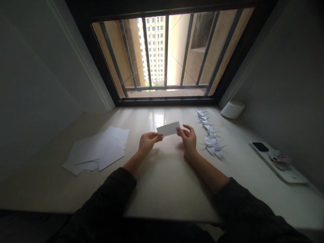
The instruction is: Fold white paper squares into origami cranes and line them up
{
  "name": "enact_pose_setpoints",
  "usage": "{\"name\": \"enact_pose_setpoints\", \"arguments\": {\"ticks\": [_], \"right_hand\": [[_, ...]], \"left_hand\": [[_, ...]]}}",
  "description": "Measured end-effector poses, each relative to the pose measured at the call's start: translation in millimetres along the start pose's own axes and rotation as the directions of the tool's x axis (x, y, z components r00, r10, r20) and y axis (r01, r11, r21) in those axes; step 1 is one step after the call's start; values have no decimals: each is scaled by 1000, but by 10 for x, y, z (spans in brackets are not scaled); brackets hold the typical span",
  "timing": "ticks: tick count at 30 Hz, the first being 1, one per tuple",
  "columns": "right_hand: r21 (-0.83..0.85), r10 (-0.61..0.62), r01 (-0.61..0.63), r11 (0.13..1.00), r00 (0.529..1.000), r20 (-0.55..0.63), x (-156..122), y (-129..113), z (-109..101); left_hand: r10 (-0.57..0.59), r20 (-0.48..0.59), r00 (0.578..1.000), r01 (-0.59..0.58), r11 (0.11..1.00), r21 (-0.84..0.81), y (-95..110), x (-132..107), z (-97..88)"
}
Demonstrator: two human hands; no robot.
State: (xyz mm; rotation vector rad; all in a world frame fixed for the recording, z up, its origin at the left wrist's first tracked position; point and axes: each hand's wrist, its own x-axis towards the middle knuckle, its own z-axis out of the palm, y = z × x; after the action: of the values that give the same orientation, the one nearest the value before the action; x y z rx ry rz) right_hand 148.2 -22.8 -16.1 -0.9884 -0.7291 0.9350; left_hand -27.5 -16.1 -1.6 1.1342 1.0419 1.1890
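Note:
A small folded strip of white paper (168, 128) is held up above the pale table (164, 182), between both hands. My left hand (147, 141) pinches its left end with fingers curled. My right hand (188, 137) pinches its right end, thumb and forefinger closed on the edge. Both forearms in dark sleeves reach in from the bottom of the view.
A loose pile of white paper sheets (97, 150) lies to the left. A row of several folded paper cranes (210, 135) runs along the right. A white roll (232, 109) stands at the back right, a phone (260, 146) on a tray (288, 173) at the right edge. A barred window (164, 57) is ahead.

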Motion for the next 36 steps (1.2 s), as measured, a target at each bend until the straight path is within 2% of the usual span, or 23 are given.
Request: {"name": "enact_pose_setpoints", "arguments": {"ticks": [3,5,7,12,15,19,26,32,36], "right_hand": [[-28,120,-116,993,979,165,-71,-18,52],[-133,187,-152,979,932,310,-134,-26,89],[-182,205,-149,972,916,346,-188,-32,115],[-232,187,-125,965,945,269,-235,-51,125],[-191,211,-165,968,944,254,-210,-52,113],[-127,242,-220,967,951,193,-115,-48,67],[-88,215,-210,974,976,47,64,-116,-58],[-104,197,-189,976,978,71,37,-50,-48],[-134,164,-143,981,973,162,4,-33,-27]], "left_hand": [[9,-43,999,-11,999,-52,19,-32,42],[28,-40,999,-30,998,-51,22,-61,71],[50,-21,999,-50,998,-38,14,-85,94],[87,5,996,-87,996,-14,3,-105,122],[84,23,996,-84,996,-2,37,-104,131],[47,16,999,-47,999,-14,83,-90,116],[-25,9,1000,25,999,-44,82,-47,44],[-37,-44,998,34,997,-63,68,-8,3],[-60,-125,990,49,995,-90,60,38,-41]]}}
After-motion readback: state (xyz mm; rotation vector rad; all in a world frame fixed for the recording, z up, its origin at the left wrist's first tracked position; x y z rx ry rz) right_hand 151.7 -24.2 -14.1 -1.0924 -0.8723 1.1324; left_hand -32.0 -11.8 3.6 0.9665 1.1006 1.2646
